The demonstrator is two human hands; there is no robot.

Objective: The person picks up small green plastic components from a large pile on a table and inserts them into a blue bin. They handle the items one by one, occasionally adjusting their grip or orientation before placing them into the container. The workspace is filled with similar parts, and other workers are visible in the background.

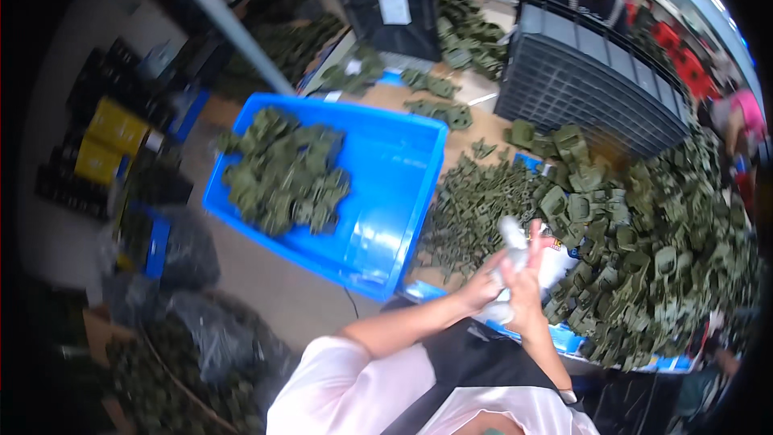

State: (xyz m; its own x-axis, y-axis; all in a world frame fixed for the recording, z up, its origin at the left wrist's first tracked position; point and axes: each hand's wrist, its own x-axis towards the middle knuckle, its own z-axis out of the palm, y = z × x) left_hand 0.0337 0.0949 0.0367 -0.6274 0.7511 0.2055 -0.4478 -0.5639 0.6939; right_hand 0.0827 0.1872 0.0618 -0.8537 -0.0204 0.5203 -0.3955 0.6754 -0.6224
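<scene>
The head view shows a blurred white thing [513,235] at the hands, above the near edge of the counter [477,136]; whether it is held or worn cannot be told. The left hand [485,283] and right hand [526,294] meet there, at least one right finger pointing up; blur hides whether either hand's fingers grip anything. Just beyond lie small green parts [475,205], with a white packet [555,264] beside the right hand. Larger green pieces [636,274] heap to the right. Leftward, a blue tub [378,213] contains a green pile [282,173]. A black crate [592,72] stands tilted farther back.
</scene>
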